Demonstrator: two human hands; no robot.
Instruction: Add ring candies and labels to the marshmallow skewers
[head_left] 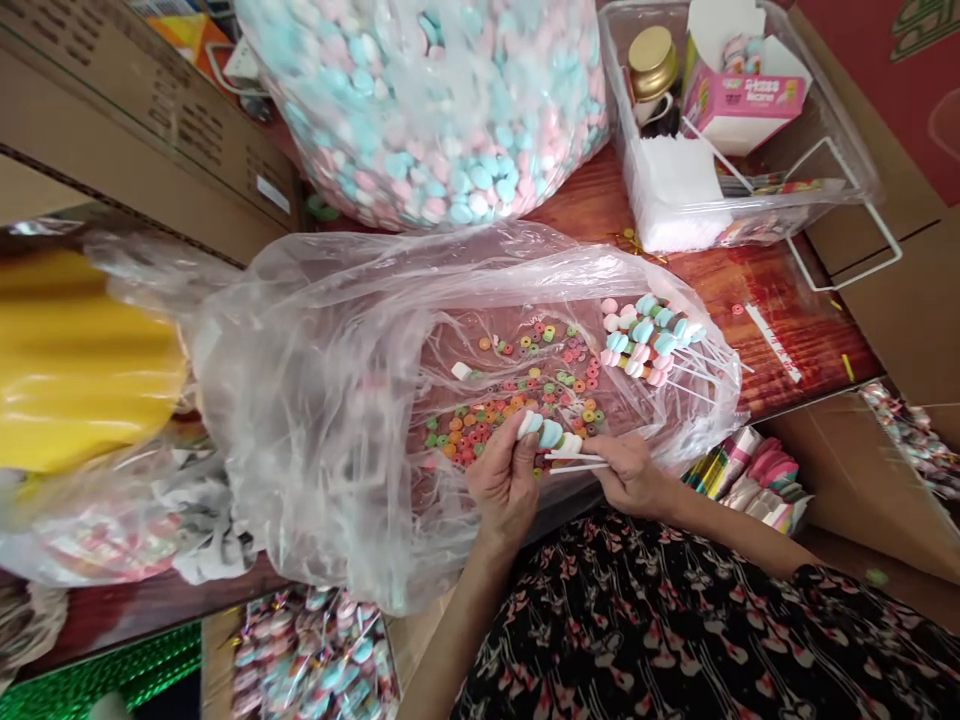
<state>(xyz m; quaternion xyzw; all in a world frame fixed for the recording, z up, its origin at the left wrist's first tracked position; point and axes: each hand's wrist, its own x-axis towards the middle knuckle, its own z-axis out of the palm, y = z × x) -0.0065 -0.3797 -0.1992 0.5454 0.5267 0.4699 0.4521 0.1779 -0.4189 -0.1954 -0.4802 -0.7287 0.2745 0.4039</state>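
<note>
My left hand (504, 478) pinches the white end piece of a candy skewer (550, 434), which carries white and pale blue candies in a row. At the skewer's other end, my right hand (628, 474) is closed round its stick and several bare white sticks (576, 463) that point left. Beneath both hands, small coloured candy rings (480, 425) lie scattered inside a clear plastic bag (315, 400) spread on the table. Finished-looking skewers (649, 338) in pink, white and blue are piled on the bag's right part, sticks toward the right.
A large clear sack of pastel candies (450, 120) stands at the back. To its right is a clear plastic bin (637, 205) with a pink box (750, 100) and a gold-lidded jar (651, 65). Cardboard boxes (150, 120) flank the table; wrapped candy skewers (315, 655) fill a box below.
</note>
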